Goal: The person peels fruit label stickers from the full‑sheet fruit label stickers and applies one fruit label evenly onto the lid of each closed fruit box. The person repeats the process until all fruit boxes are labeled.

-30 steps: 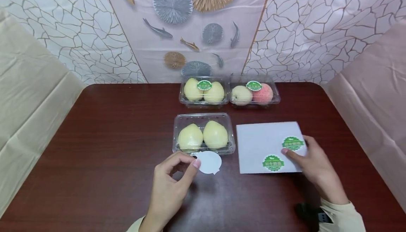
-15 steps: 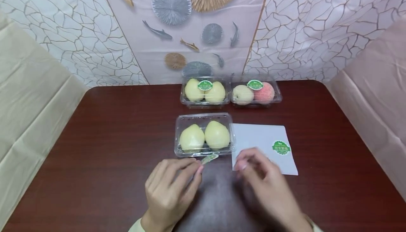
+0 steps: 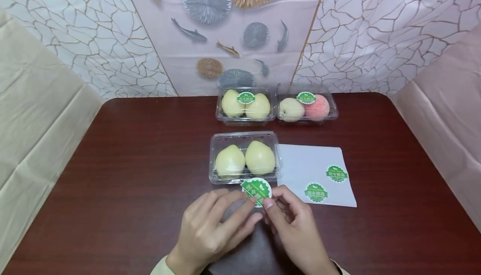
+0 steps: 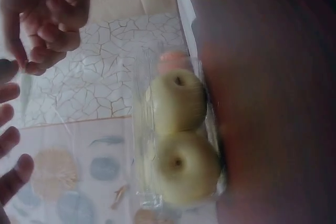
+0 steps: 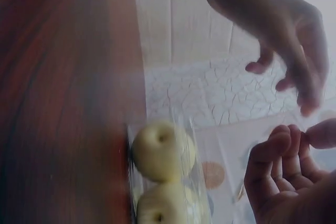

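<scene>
A round green-and-white label sticker (image 3: 259,188) stands face-up between my hands, just in front of the nearest clear plastic box. My right hand (image 3: 294,227) pinches its lower right edge between thumb and index finger. Spread and slightly bent, the fingers of my left hand (image 3: 214,225) reach its lower left edge; one fingertip touches it, and the thumb sits apart below. In the left wrist view the left fingers are spread beside the pinching right hand (image 4: 52,24). The nearest box (image 3: 214,174) holds two pale yellow pears (image 3: 260,158), and no sticker shows on its lid.
White backing paper (image 3: 300,162) with two green stickers (image 3: 316,192) lies right of the nearest box. Behind stand two more stickered boxes, one with two pears (image 3: 257,107), one with a pale fruit (image 3: 291,110) and a pink one (image 3: 317,108). A patterned cloth (image 3: 240,32) hangs behind the table.
My right hand has left the backing paper and moved left to the sticker, which my left hand was holding. The sticker has turned printed side up. The paper has shifted slightly left.
</scene>
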`<move>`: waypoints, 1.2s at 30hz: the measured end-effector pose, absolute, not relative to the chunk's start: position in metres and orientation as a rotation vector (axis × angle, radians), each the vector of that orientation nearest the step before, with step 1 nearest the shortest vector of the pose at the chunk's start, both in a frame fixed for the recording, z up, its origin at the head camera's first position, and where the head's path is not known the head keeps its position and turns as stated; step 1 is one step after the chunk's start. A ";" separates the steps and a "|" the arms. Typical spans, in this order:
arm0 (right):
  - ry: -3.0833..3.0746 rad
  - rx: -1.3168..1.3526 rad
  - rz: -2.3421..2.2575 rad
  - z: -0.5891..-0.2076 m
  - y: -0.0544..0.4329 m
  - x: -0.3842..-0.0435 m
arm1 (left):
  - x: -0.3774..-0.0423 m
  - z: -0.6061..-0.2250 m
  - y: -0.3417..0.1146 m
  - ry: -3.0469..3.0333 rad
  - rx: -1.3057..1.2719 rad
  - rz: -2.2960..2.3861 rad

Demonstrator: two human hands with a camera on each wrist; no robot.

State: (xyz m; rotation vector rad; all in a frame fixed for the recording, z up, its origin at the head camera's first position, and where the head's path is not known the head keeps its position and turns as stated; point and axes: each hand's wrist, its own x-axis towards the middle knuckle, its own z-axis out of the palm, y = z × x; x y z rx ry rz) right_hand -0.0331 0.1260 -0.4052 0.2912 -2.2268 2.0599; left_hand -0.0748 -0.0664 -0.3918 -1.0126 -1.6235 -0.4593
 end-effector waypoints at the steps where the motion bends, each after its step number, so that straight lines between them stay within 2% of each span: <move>1: -2.234 0.286 2.056 -0.405 0.126 -0.034 | -0.073 -0.393 -0.067 -1.672 -0.976 -0.546; 7: -2.310 0.346 1.949 -0.404 0.131 -0.036 | -0.060 -0.403 -0.069 -2.049 -0.693 -1.316; 10: -2.358 0.436 1.819 -0.406 0.133 -0.037 | -0.058 -0.405 -0.069 -2.108 -0.619 -1.535; 13: -2.368 0.453 1.656 -0.409 0.132 -0.038 | -0.058 -0.406 -0.068 -2.116 -0.612 -1.566; 16: -2.329 0.364 1.555 -0.410 0.130 -0.040 | -0.058 -0.406 -0.065 -2.151 -0.583 -1.565; 20: -2.231 0.271 1.627 -0.409 0.126 -0.044 | -0.058 -0.406 -0.064 -2.220 -0.510 -1.648; 24: -2.161 0.327 1.680 -0.407 0.126 -0.050 | -0.062 -0.400 -0.067 -2.310 -0.409 -1.754; 29: -2.179 0.402 1.590 -0.401 0.129 -0.064 | -0.078 -0.389 -0.071 -2.407 -0.365 -1.730; 36: -2.300 0.355 1.612 -0.387 0.130 -0.092 | -0.109 -0.369 -0.074 -2.477 -0.357 -1.591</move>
